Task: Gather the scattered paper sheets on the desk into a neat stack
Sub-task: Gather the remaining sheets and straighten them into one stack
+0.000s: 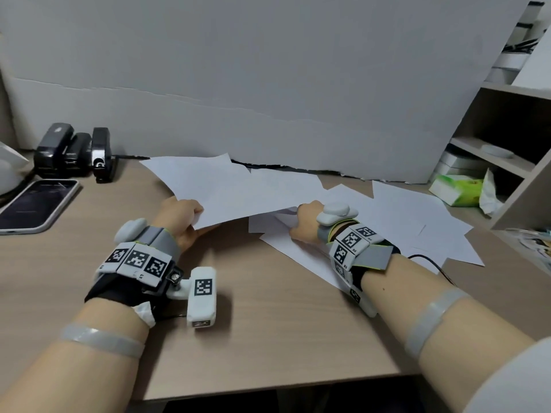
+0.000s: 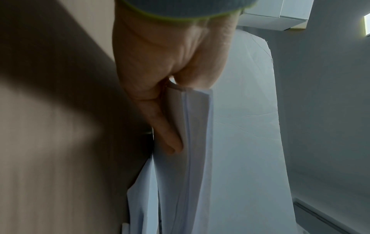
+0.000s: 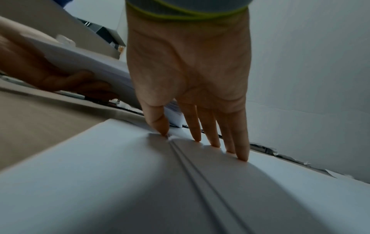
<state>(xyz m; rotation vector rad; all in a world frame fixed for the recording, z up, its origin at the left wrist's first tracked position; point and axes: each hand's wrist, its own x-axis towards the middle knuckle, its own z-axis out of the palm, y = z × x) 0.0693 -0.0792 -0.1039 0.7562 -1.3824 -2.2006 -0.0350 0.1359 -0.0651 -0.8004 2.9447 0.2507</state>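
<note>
My left hand (image 1: 183, 217) grips the near corner of a bundle of white sheets (image 1: 226, 189), lifted off the desk (image 1: 268, 317) and fanning toward the back. In the left wrist view the left hand (image 2: 170, 66) pinches the bundle (image 2: 192, 142) between thumb and fingers. My right hand (image 1: 307, 220) rests on loose sheets (image 1: 417, 222) lying overlapped at the centre right. In the right wrist view the right hand (image 3: 190, 71) has straight fingertips (image 3: 242, 156) and thumb pressing down on a sheet (image 3: 110, 174), which wrinkles slightly there.
A phone (image 1: 32, 204) and black staplers (image 1: 74, 153) sit at the back left. A large white board (image 1: 268, 84) stands along the back. A green tissue pack (image 1: 456, 189) and a shelf unit (image 1: 507, 138) are at the right. A black cable (image 1: 432, 263) crosses the papers.
</note>
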